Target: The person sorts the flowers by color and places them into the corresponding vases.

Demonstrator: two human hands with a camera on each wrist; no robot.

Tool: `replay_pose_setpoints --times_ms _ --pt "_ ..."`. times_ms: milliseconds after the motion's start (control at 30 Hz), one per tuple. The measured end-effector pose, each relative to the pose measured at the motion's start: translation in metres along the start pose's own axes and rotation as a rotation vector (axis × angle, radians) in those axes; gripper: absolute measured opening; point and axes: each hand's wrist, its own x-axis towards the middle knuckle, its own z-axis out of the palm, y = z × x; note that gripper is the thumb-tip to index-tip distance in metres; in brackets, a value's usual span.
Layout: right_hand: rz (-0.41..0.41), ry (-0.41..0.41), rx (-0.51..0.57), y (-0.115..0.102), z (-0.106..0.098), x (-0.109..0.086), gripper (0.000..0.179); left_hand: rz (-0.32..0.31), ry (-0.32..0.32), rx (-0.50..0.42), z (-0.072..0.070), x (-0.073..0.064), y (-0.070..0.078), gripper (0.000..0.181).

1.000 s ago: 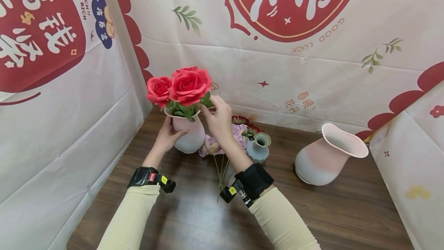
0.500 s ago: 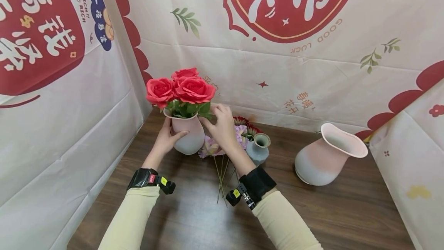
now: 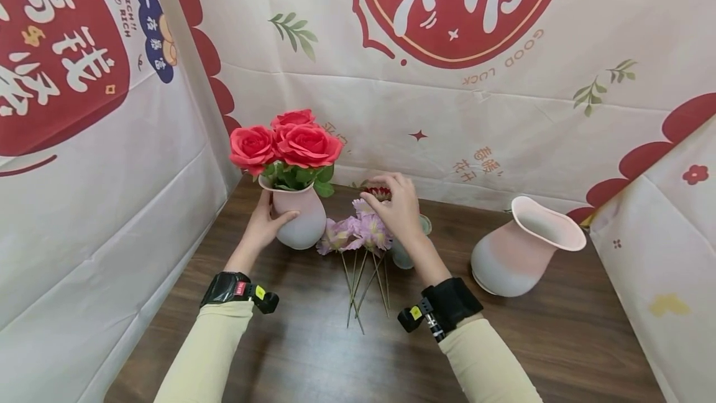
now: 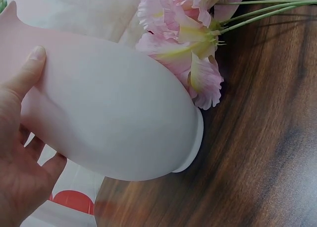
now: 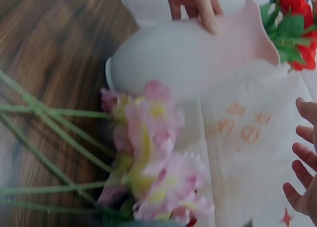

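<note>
Red roses (image 3: 304, 145) with green leaves stand in a pink-and-white vase (image 3: 302, 222) at the left of the table. My left hand (image 3: 263, 222) holds this vase by its side, thumb across the front in the left wrist view and fingers behind. The right hand (image 3: 397, 207) is over the pink-purple flowers (image 3: 366, 232), fingers spread and loosely bent, with nothing in them. In the right wrist view its fingers show apart at the right edge. The flowers lie on the table with thin green stems (image 3: 358, 285) toward me. Dark red flowers (image 3: 378, 193) lie behind, partly hidden by the right hand.
A small blue-grey vase (image 3: 403, 257) stands behind the right wrist, mostly covered. Another pink-and-white vase (image 3: 517, 254) leans on the right side of the wooden table (image 3: 313, 341). Printed cloth (image 3: 358, 98) hangs along the back and sides.
My right hand has let go at the roses and moved right, over the pink-purple flowers. A third rose came into sight, and the roses settled in the vase. The left hand stays on the vase.
</note>
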Motion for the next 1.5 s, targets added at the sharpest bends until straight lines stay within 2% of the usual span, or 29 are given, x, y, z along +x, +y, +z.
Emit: replay_pose_setpoints --times_ms 233,467,667,967,1033,1267,1433,1500 --pt "0.087 -0.043 -0.034 0.032 -0.017 -0.013 0.041 -0.008 -0.002 0.001 0.002 0.001 0.000 0.090" --pt "0.112 -0.054 -0.025 0.061 -0.025 -0.032 0.048 -0.011 -0.008 0.005 0.004 0.003 0.001 0.090" --pt "0.147 -0.060 0.036 0.081 -0.029 -0.051 0.064 -0.008 -0.014 0.003 0.007 0.006 0.003 0.090" --pt "0.244 -0.041 0.122 0.110 -0.026 -0.080 0.085 -0.003 -0.016 0.005 0.009 0.007 0.004 0.091" --pt "0.247 -0.054 0.111 0.115 -0.023 -0.086 0.085 -0.002 -0.016 0.001 0.009 0.007 0.004 0.092" --pt "0.225 -0.068 0.097 0.122 -0.014 -0.096 0.062 -0.008 -0.015 0.006 0.006 0.004 0.001 0.092" --pt "0.220 -0.074 0.113 0.127 -0.009 -0.099 0.062 -0.005 0.001 0.035 0.003 0.001 -0.001 0.091" --pt "0.219 -0.077 0.120 0.127 -0.007 -0.100 0.062 0.001 0.026 0.035 0.004 -0.002 -0.004 0.091"
